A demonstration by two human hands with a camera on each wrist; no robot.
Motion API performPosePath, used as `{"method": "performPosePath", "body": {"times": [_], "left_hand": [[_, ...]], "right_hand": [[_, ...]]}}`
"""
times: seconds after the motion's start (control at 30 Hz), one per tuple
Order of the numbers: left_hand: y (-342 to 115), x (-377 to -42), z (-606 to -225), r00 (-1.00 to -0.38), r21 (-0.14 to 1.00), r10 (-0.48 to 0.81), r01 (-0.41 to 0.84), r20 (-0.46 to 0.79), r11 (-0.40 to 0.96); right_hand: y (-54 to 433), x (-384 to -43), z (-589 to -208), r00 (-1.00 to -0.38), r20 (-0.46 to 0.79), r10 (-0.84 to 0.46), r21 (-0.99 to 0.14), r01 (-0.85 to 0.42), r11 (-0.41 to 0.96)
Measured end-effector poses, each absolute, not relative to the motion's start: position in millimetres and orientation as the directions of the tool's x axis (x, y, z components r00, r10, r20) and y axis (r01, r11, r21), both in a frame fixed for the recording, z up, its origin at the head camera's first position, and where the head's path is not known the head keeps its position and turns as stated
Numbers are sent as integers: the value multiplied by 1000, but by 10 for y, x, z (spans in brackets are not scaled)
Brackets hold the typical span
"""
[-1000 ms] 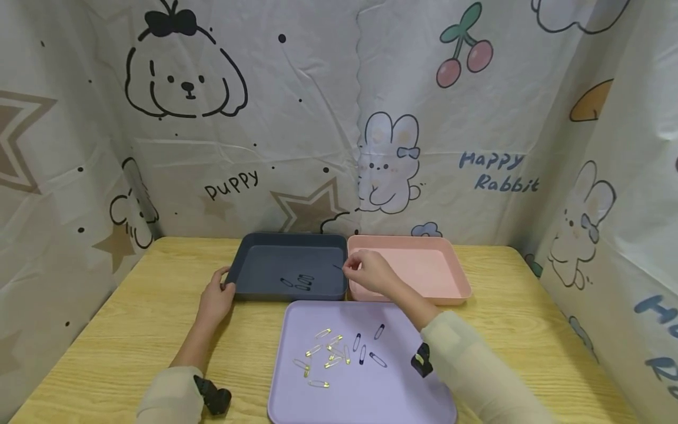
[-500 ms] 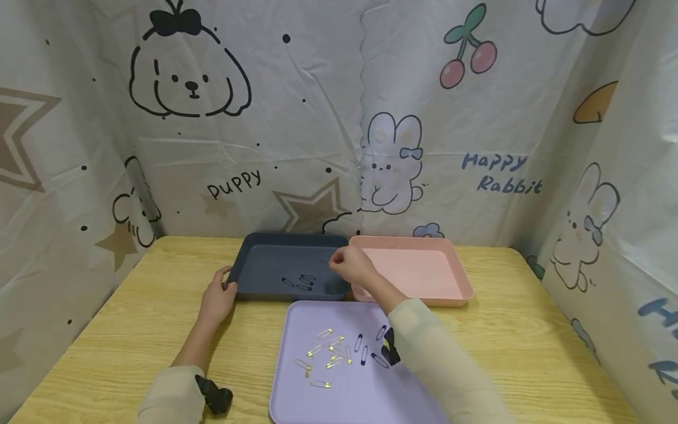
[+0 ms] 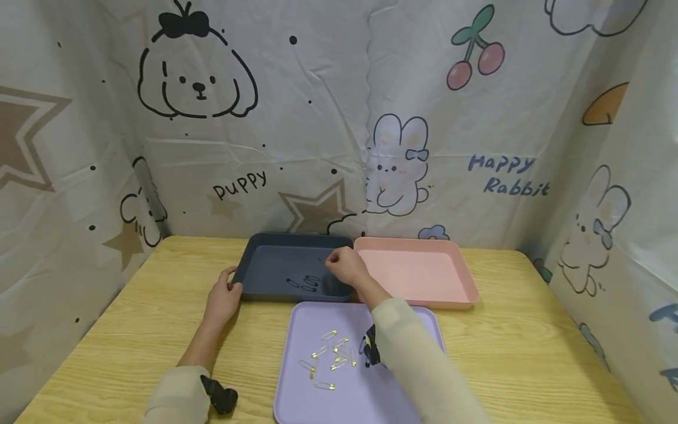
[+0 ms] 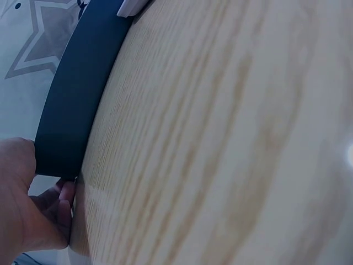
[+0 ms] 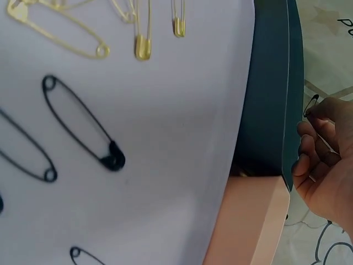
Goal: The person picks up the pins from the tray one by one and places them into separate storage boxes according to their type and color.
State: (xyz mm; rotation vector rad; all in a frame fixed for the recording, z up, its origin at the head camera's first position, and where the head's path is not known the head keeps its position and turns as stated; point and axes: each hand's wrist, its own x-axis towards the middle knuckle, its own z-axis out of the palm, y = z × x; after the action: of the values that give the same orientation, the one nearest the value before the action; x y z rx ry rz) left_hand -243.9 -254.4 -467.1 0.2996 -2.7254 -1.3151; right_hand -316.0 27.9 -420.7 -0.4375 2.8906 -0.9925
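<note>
My right hand [image 3: 346, 268] is over the right part of the dark grey tray [image 3: 270, 259], pinching a black safety pin [image 5: 315, 97] between thumb and forefinger. Several black safety pins [image 3: 310, 284] lie inside that tray. At the tray's left front corner, my left hand [image 3: 221, 300] grips the side, thumb at the rim and fingers low by the table in the left wrist view. Nearer to me, a lilac tray [image 3: 312, 318] carries several gold safety pins [image 3: 325, 386] and several black ones, one of them a black safety pin [image 5: 115, 157] large in the right wrist view.
A pink tray [image 3: 418, 274] stands right of the dark one, nearly side by side. The lilac tray sits close in front of both. All stand on a wooden table [image 3: 508, 353], with a printed curtain [image 3: 318, 118] behind and at the sides.
My right hand has moved left from the pink tray's edge to over the dark tray, still pinching the black safety pin. My left hand keeps its place; the head view has shifted slightly.
</note>
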Motion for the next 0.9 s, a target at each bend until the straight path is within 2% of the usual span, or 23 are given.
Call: {"method": "performPosePath", "body": {"times": [0.9], "left_hand": [[-2547,-2412,-4648,-976,787,-218,-128,8,603]], "right_hand": [[33,-3139,-4326,-960,-7,-280,-584,-223,780]]}}
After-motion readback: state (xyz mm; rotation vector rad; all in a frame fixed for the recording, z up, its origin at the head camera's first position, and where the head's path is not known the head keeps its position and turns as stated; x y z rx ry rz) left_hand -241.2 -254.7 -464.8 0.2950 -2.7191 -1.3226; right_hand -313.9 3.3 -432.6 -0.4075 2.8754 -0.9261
